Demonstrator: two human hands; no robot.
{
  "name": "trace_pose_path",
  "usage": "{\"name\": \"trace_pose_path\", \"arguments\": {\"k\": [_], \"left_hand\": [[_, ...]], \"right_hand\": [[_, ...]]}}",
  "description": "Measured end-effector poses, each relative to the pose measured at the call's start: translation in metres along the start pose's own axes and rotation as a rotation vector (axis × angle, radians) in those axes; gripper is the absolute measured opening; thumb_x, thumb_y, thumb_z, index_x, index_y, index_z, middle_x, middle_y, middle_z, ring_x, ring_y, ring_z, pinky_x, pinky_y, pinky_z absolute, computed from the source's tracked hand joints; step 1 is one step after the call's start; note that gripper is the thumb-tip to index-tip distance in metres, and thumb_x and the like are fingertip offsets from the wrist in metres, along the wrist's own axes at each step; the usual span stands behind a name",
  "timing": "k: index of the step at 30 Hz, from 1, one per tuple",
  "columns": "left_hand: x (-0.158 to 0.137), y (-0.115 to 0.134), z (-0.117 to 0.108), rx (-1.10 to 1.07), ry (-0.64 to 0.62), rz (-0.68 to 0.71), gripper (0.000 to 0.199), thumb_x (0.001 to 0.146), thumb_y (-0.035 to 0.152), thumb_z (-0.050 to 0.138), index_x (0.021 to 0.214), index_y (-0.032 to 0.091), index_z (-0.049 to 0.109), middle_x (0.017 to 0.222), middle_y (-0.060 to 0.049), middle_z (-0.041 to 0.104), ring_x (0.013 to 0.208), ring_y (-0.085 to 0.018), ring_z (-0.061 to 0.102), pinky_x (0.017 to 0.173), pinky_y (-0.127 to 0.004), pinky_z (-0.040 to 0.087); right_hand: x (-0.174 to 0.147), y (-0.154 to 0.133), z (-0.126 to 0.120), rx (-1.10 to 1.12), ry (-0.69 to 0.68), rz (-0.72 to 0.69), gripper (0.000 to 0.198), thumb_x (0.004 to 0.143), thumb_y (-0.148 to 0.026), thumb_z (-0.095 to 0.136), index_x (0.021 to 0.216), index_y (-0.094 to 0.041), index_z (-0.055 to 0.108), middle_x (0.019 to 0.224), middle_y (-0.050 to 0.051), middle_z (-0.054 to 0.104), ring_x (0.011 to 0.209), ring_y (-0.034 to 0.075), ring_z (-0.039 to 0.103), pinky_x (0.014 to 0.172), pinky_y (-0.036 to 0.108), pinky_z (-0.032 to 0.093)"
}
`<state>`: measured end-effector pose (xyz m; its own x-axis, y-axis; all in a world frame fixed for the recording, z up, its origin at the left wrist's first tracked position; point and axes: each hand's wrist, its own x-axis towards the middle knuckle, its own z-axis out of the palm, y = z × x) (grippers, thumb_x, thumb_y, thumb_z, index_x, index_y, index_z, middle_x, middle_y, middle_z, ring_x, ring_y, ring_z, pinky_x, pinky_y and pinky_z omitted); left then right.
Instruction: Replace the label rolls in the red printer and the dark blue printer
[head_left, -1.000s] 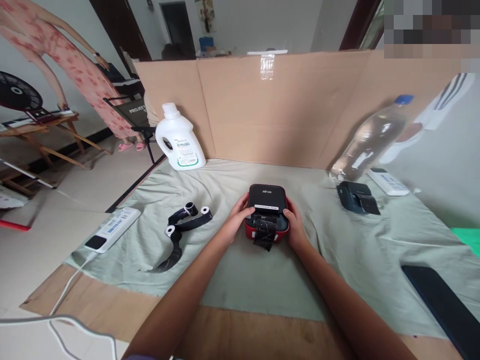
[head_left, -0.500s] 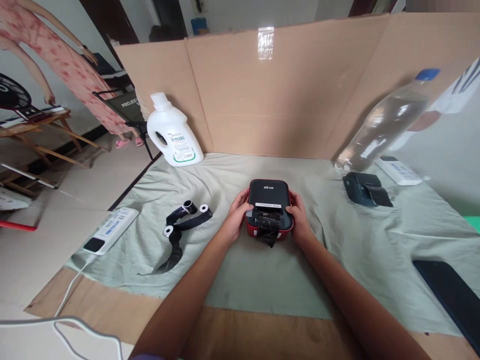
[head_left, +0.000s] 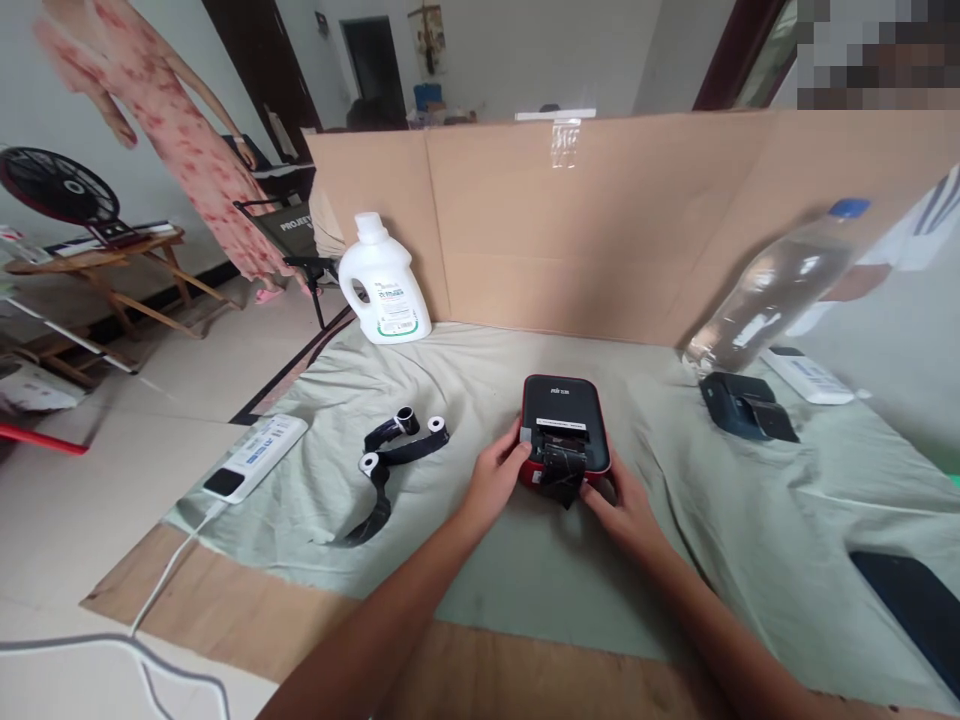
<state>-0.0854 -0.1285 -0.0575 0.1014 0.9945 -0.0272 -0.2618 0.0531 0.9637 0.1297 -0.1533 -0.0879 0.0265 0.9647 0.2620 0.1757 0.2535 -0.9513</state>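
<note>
A black-topped label printer with a red lower case sits on the cloth in front of me. Crumpled black ribbon hangs out of its front slot. My left hand grips the left side, with the thumb on the front left corner. My right hand holds the front right corner; its thumb is near the hanging ribbon and its other fingers are partly hidden behind the case. To the left lie black ribbon rolls with white cores, a loose strip trailing from them.
A white power strip with a cable lies left. A white detergent bottle and a tilted clear bottle stand by the cardboard panel. At right are a black device and a phone. A person stands back left.
The camera view has shifted, so everything appears lower. My right hand has slid from the printer's right side down to its front right corner. The printer looks slightly turned.
</note>
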Motion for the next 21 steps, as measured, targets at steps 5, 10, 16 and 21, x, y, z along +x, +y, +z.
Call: {"name": "trace_pose_path", "arguments": {"k": [5, 10, 16, 21], "left_hand": [[0.018, 0.035, -0.034, -0.034, 0.072, 0.048, 0.038, 0.080, 0.037, 0.069, 0.115, 0.022, 0.075, 0.131, -0.004, 0.068, 0.135, -0.030, 0.052, 0.119, -0.045, 0.033], [0.064, 0.090, -0.099, -0.035, 0.256, 0.150, 0.037, 0.076, 0.036, 0.068, 0.106, 0.017, 0.074, 0.114, -0.005, 0.074, 0.112, -0.025, 0.065, 0.100, -0.036, 0.048], [0.111, 0.103, -0.192, 0.110, 0.412, 0.067, 0.028, 0.068, 0.041, 0.070, 0.080, 0.017, 0.064, 0.073, -0.001, 0.064, 0.068, -0.014, 0.059, 0.073, -0.027, 0.048], [0.130, 0.085, -0.229, 0.140, 0.489, -0.008, 0.027, 0.063, 0.040, 0.068, 0.074, 0.017, 0.058, 0.065, -0.001, 0.060, 0.062, -0.014, 0.056, 0.069, -0.029, 0.047]], "right_hand": [[0.039, -0.036, 0.043, -0.109, -0.003, -0.161, 0.079, 0.074, -0.036, 0.078, 0.148, -0.030, 0.049, 0.145, 0.005, 0.056, 0.124, 0.035, 0.058, 0.108, 0.054, 0.047], [0.123, -0.073, 0.115, -0.175, -0.137, -0.322, 0.078, 0.079, -0.029, 0.070, 0.152, -0.032, 0.043, 0.139, 0.003, 0.060, 0.116, 0.031, 0.062, 0.091, 0.046, 0.057], [0.195, -0.041, 0.214, -0.159, -0.300, -0.308, 0.075, 0.078, -0.026, 0.068, 0.150, -0.026, 0.044, 0.118, 0.005, 0.071, 0.100, 0.028, 0.067, 0.085, 0.044, 0.057], [0.210, -0.007, 0.259, -0.163, -0.359, -0.262, 0.055, 0.078, -0.021, 0.067, 0.133, -0.022, 0.056, 0.115, 0.005, 0.072, 0.100, 0.026, 0.067, 0.095, 0.046, 0.053]]}}
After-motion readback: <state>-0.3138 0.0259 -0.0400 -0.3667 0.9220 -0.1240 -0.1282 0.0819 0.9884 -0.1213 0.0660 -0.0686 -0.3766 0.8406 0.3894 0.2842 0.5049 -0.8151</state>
